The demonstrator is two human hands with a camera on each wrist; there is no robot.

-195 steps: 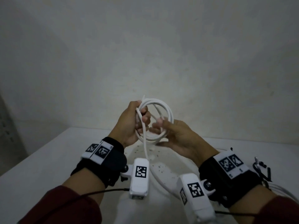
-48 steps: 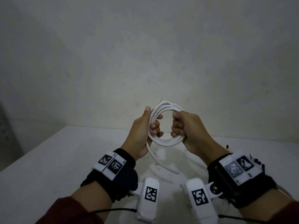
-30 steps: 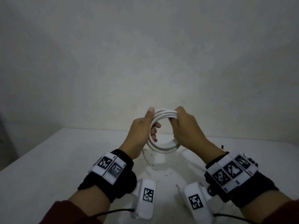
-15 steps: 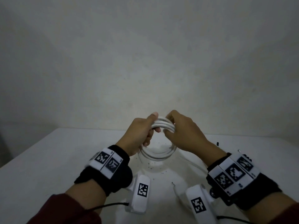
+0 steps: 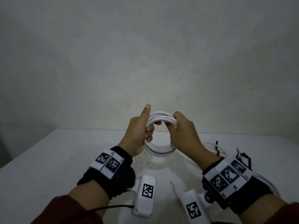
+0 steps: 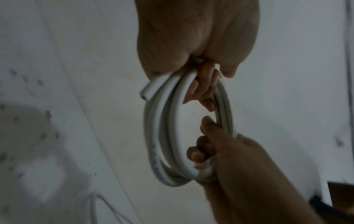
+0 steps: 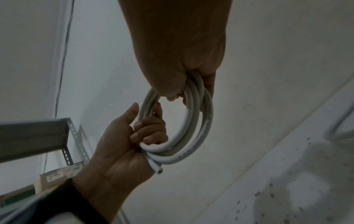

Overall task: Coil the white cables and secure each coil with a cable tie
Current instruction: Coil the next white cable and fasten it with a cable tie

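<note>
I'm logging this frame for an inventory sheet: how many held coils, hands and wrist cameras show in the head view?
White cable coil: 1
Hands gripping it: 2, left hand and right hand
Wrist cameras: 2, left wrist camera and right wrist camera
Total: 5
Loose cables and black ties at right: too blurred to count.

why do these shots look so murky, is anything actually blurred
Head view: dim, dark at the corners, but the white cable coil reads sharp. Left wrist view: soft, shadowed right hand. Right wrist view: left hand clear, table blurred.
</note>
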